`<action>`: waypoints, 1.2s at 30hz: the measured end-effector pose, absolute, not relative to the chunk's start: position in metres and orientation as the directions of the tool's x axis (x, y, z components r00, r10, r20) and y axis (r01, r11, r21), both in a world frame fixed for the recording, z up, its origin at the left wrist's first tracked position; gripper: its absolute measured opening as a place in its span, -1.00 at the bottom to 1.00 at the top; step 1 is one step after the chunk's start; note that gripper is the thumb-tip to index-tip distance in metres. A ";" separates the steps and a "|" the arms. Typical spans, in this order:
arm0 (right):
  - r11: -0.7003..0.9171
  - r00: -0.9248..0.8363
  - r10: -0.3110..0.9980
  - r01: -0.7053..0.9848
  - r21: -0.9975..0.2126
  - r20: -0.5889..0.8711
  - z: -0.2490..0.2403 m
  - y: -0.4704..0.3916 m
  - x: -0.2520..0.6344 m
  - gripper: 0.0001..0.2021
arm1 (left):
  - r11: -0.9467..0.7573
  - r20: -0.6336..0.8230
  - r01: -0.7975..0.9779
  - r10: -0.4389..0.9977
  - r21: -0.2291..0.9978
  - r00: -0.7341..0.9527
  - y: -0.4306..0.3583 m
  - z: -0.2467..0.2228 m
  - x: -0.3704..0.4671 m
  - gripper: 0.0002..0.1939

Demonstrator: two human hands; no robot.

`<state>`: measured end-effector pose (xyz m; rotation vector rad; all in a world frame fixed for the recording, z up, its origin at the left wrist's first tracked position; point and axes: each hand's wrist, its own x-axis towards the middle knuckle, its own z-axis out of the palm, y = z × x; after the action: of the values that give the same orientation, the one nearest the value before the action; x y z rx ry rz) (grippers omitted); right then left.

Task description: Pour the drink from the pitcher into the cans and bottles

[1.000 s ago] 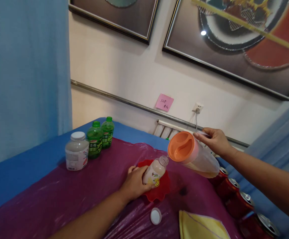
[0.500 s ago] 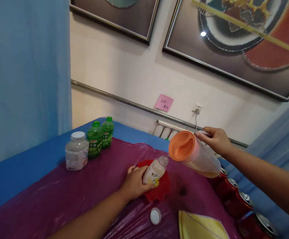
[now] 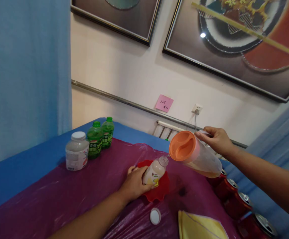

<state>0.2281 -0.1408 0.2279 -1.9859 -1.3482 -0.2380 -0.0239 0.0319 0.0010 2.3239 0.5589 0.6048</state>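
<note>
My left hand is closed around a small clear bottle with a fruit label, its uncapped mouth leaning to the upper right. Beneath the bottle lies a red scalloped dish. My right hand grips the handle of a translucent pitcher with an orange lid. The pitcher is tipped on its side, lid end toward the bottle's mouth, and some yellowish liquid shows along its lower wall. Between lid and bottle mouth there is a small gap; I cannot make out a stream. A white cap lies nearer me on the purple sheet.
A white-lidded jar and two green bottles stand at the left on the purple plastic sheet. Several red cans line the right side. A folded yellow cloth lies in front. Blue curtains hang at both sides.
Almost nothing differs. Both hands hold the bottle and the tilted pitcher in nearly the same place, with only a slight shift of the view.
</note>
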 end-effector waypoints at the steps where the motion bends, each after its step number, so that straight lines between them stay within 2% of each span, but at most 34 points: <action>1: -0.201 0.438 0.736 0.870 -0.451 0.516 0.228 -0.141 0.228 -0.39 | -0.688 0.269 0.228 0.535 0.689 0.801 0.032 0.001 -0.024 -0.35; 36: -0.187 0.444 0.742 0.856 -0.482 0.501 0.216 -0.139 0.230 -0.40 | -0.685 0.237 0.282 0.559 0.672 0.795 0.033 0.006 -0.024 -0.29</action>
<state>0.2304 -0.1388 0.2163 -1.9688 -1.3394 -0.1985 -0.0244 0.0326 0.0060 2.3452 0.6196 0.5712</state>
